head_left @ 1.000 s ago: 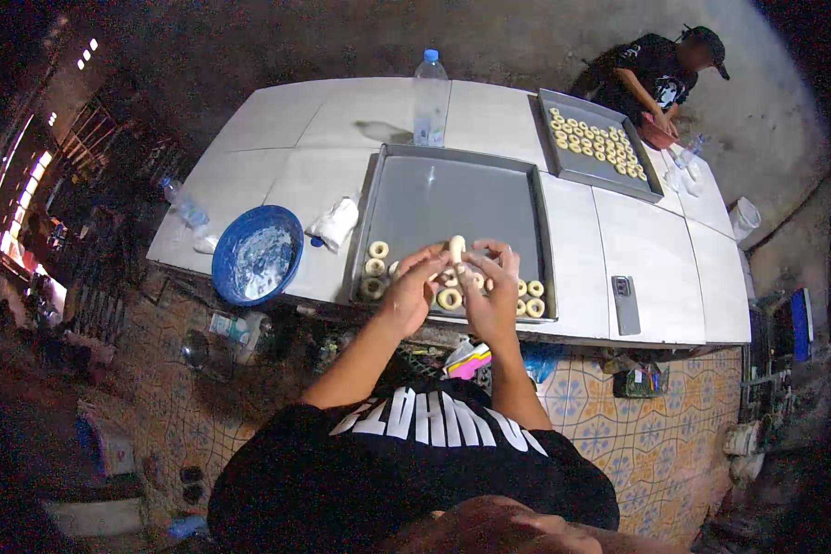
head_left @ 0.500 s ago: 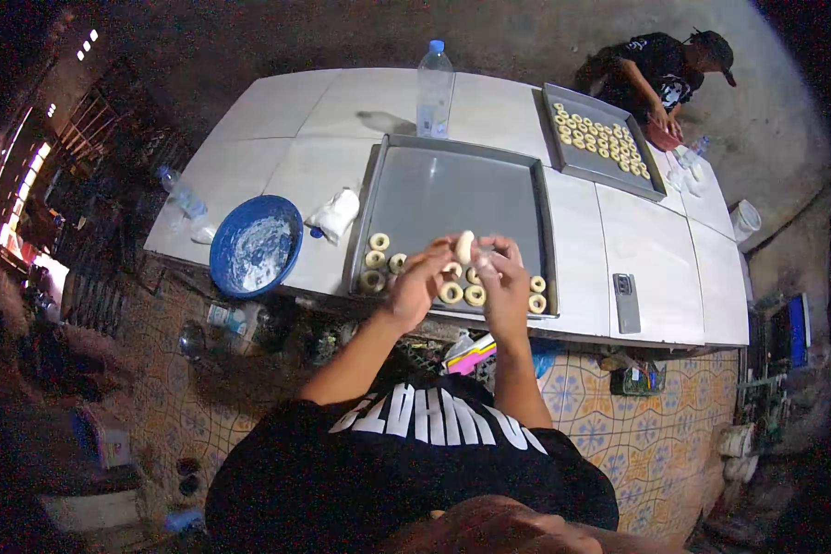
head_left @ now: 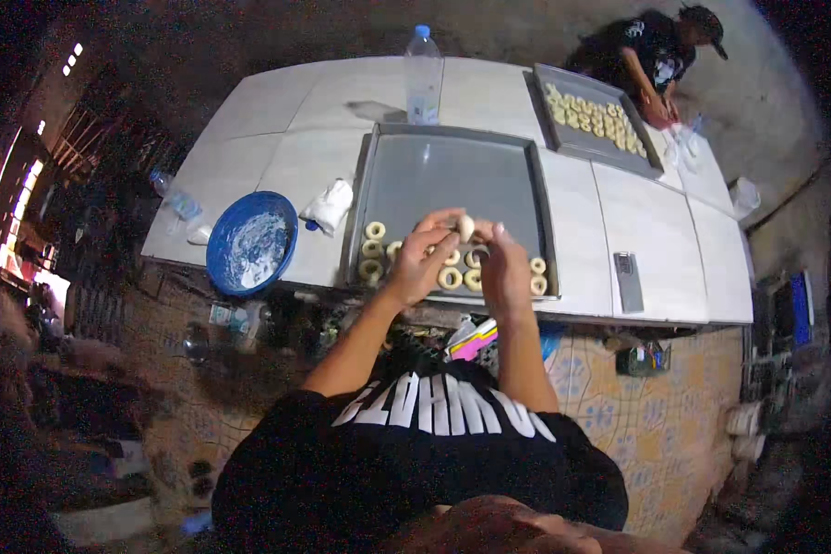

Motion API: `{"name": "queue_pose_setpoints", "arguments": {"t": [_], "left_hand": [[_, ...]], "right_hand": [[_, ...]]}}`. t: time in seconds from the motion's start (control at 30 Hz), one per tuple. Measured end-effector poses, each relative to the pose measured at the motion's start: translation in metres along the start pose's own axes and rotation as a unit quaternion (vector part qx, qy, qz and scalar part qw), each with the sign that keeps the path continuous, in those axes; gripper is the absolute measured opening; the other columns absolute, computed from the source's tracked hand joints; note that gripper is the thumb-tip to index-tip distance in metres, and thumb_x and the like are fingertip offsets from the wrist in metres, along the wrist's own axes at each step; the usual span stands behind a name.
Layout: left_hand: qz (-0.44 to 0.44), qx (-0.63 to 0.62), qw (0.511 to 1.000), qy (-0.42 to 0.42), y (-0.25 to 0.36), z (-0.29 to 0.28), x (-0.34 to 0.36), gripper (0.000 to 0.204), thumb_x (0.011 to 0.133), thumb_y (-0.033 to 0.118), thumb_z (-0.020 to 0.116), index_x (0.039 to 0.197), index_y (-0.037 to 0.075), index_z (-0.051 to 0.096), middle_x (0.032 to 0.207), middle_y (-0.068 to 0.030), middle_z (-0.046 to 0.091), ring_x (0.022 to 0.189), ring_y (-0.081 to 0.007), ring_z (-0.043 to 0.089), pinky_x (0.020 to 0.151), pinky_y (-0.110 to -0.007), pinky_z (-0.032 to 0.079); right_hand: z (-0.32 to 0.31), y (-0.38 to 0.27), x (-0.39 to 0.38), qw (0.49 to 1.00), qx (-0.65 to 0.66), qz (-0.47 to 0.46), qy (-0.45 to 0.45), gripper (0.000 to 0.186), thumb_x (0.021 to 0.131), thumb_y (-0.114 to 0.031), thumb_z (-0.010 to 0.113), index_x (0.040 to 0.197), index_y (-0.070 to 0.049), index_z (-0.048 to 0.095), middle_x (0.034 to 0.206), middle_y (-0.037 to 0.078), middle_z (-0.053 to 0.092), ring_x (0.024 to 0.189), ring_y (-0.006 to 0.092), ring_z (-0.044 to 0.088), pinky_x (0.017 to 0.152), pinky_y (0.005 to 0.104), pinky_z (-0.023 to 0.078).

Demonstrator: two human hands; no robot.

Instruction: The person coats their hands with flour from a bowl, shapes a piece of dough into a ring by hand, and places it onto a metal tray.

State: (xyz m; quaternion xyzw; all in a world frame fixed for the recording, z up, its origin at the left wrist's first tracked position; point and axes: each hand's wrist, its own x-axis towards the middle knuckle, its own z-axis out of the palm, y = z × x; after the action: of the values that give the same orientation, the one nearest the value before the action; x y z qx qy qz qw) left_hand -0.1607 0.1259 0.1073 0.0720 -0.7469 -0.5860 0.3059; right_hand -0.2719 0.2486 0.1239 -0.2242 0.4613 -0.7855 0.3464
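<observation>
A small pale piece of dough (head_left: 465,227), seemingly a ring seen edge-on, is held up above the near half of a grey metal tray (head_left: 452,171). The thumb and fingers of my left hand (head_left: 423,257) pinch it from the left. My right hand (head_left: 505,270) meets it from the right with curled fingers, its thumb raised a little apart. Below my hands, several dough rings (head_left: 450,279) lie in rows along the tray's near side. More dough rings (head_left: 372,248) sit at its left edge, others (head_left: 537,266) at its right. My hands partly hide the middle ones.
Left of the tray are a blue basin (head_left: 284,247) with white flour and a white bag (head_left: 330,205). A plastic bottle (head_left: 423,83) stands behind it. At right lie a phone (head_left: 628,282) and a second tray (head_left: 593,150) of dough rings, with a person (head_left: 651,69) beside it.
The dough piece and both hands have risen slightly toward the tray's far side. My right thumb has lifted off the dough. The whole view has shifted a little.
</observation>
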Motion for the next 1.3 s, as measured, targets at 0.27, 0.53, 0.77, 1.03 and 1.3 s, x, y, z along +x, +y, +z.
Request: {"name": "queue_pose_setpoints", "arguments": {"t": [0.27,0.53,0.77,1.03,1.3], "left_hand": [[-0.060,-0.225,0.972,-0.014,0.018,-0.010,0.018,0.036,0.107,0.022,0.049,0.120,-0.004,0.070,0.142,-0.0113,0.058,0.122,-0.0185,0.057,0.107,-0.034,0.041],[-0.030,-0.053,0.998,-0.004,0.009,0.004,0.014,0.030,0.107,0.014,0.051,0.127,-0.005,0.065,0.136,-0.0118,0.061,0.118,-0.0183,0.060,0.105,-0.033,0.045],[-0.121,-0.149,0.981,-0.002,0.002,0.001,0.016,0.035,0.109,0.025,0.049,0.131,0.002,0.065,0.129,-0.0063,0.066,0.119,-0.0171,0.059,0.102,-0.032,0.044],[0.058,0.232,0.971,0.004,0.007,0.000,0.011,0.027,0.105,0.020,0.058,0.111,-0.004,0.071,0.126,-0.0106,0.061,0.116,-0.0222,0.058,0.100,-0.035,0.047],[-0.096,-0.163,0.982,-0.014,-0.012,-0.010,0.015,0.036,0.110,0.026,0.044,0.121,0.001,0.068,0.132,-0.0048,0.059,0.121,-0.0158,0.055,0.108,-0.031,0.039]], "right_hand": [[-0.003,0.001,0.004,0.973,-0.196,-0.123,-0.022,0.030,0.104,-0.023,0.060,0.107,0.003,0.075,0.116,0.008,0.066,0.110,0.0182,0.059,0.099,0.0318,0.044],[-0.014,0.004,0.006,0.991,-0.112,-0.068,0.031,0.036,0.103,-0.031,0.057,0.106,-0.001,0.077,0.118,0.007,0.066,0.112,0.0201,0.059,0.100,0.0339,0.042],[-0.015,0.001,0.008,0.988,-0.149,-0.037,-0.018,0.040,0.105,-0.038,0.054,0.108,-0.004,0.075,0.116,0.002,0.065,0.105,0.0131,0.055,0.088,0.0303,0.039],[-0.020,0.018,0.013,0.998,-0.030,0.039,0.028,0.036,0.105,-0.039,0.054,0.113,-0.009,0.072,0.108,-0.002,0.069,0.100,0.0100,0.055,0.084,0.0306,0.038],[-0.004,0.025,0.011,0.981,-0.188,-0.044,0.003,0.029,0.100,-0.021,0.064,0.109,0.005,0.072,0.113,0.011,0.070,0.108,0.0196,0.061,0.098,0.0335,0.044]]}}
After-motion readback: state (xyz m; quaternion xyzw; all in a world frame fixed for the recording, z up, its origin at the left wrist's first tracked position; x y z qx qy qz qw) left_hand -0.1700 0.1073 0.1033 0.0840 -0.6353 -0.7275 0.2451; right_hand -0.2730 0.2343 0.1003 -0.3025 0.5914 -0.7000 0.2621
